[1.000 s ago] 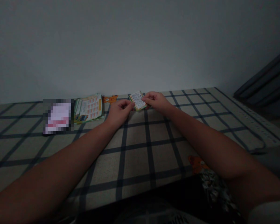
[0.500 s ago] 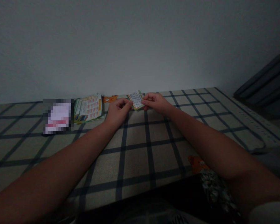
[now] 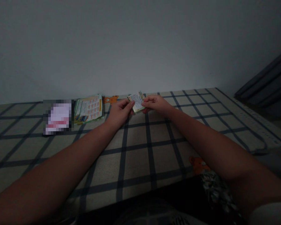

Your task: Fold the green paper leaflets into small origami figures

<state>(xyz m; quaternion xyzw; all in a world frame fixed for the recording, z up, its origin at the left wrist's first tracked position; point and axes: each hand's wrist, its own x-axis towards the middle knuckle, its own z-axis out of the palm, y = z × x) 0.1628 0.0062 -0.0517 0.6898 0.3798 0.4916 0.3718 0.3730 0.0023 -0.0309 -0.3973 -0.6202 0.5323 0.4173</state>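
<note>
A small folded printed leaflet [image 3: 137, 102] with lines of text is held up between my two hands, above the far part of the checked cloth. My left hand [image 3: 120, 112] pinches its left edge, thumb on top. On its right edge my right hand [image 3: 156, 104] grips with thumb and fingers closed. Left of my left hand lies a stack of larger printed leaflets [image 3: 90, 107], green-edged with rows of small red print. The text on the small leaflet is too blurred to read.
A pixelated pink-and-white object [image 3: 59, 117] with a dark edge lies left of the stack. The checked cloth [image 3: 135, 162] covers the surface, with bear prints on it. A plain wall [image 3: 140, 47] rises right behind. Dark folded fabric [image 3: 269, 84] hangs at the right.
The small leaflet has tilted slightly between my hands, and its lower edge has come a little closer to me. My left thumb reaches further over it. The stack has not moved.
</note>
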